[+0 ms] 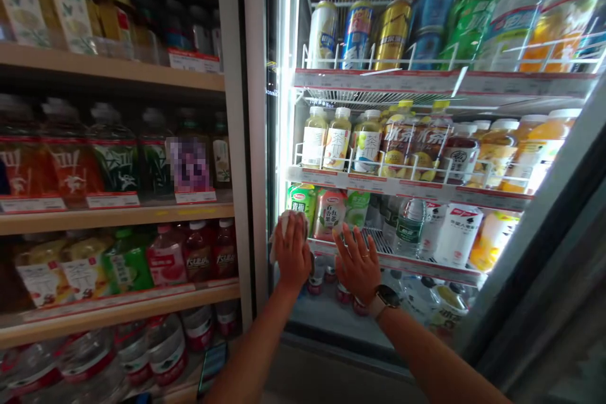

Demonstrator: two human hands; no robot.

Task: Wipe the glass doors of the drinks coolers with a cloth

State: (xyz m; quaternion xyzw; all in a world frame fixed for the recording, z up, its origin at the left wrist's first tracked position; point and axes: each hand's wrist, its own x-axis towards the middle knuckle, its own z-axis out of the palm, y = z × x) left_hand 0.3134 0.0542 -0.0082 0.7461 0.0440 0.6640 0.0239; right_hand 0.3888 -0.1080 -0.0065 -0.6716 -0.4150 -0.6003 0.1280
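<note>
My left hand (pixel 292 251) presses a white cloth (pixel 283 227) flat against the lower shelf of an open drinks fridge, just below a green-labelled bottle (pixel 302 202). My right hand (pixel 357 262) lies beside it with fingers spread, resting on the front rail of the wire shelf (pixel 426 265) under a pink-labelled bottle (pixel 329 213). A ring and a wristwatch (pixel 386 297) show on the right hand and wrist.
The fridge holds wire shelves of cans (pixel 357 35) and tea and juice bottles (pixel 337 139). Its glass door (pixel 544 252) stands open at the right. Wooden shelves (pixel 118 214) with bottled drinks fill the left. A phone (pixel 212 363) sits low on the left shelving.
</note>
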